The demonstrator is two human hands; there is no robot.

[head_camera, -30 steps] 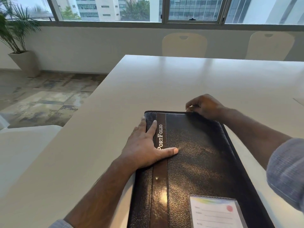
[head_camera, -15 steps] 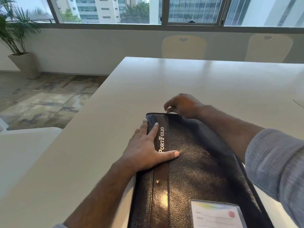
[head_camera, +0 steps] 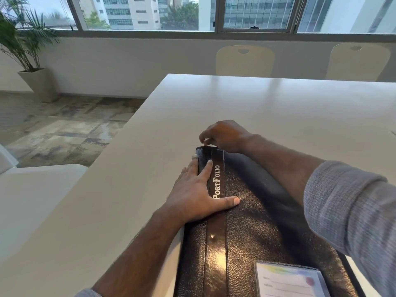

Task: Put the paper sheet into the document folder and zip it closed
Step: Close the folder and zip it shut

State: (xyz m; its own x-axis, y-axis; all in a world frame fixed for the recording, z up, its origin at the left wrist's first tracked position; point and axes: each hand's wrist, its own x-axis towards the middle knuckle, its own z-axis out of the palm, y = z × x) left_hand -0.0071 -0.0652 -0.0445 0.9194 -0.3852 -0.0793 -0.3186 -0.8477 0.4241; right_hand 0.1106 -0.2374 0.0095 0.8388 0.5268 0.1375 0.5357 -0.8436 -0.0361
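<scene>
A black leather document folder (head_camera: 252, 230) marked "PortFolio" lies closed on the white table (head_camera: 278, 108), its long side running away from me. My left hand (head_camera: 197, 194) presses flat on its left part, fingers straight, thumb across the brown strip. My right hand (head_camera: 225, 136) is at the folder's far left corner, fingers curled and pinching something small at the edge, likely the zip pull, which is hidden. No paper sheet shows.
A clear label pocket (head_camera: 289, 279) sits on the folder's near end. Two pale chairs (head_camera: 245, 61) stand behind the table's far edge. A potted palm (head_camera: 25, 52) stands on the floor at the left. A white seat (head_camera: 32, 189) is at my left.
My right hand has slid leftward along the folder's far edge, from the right part to the far left corner. My left hand has stayed pressed on the cover.
</scene>
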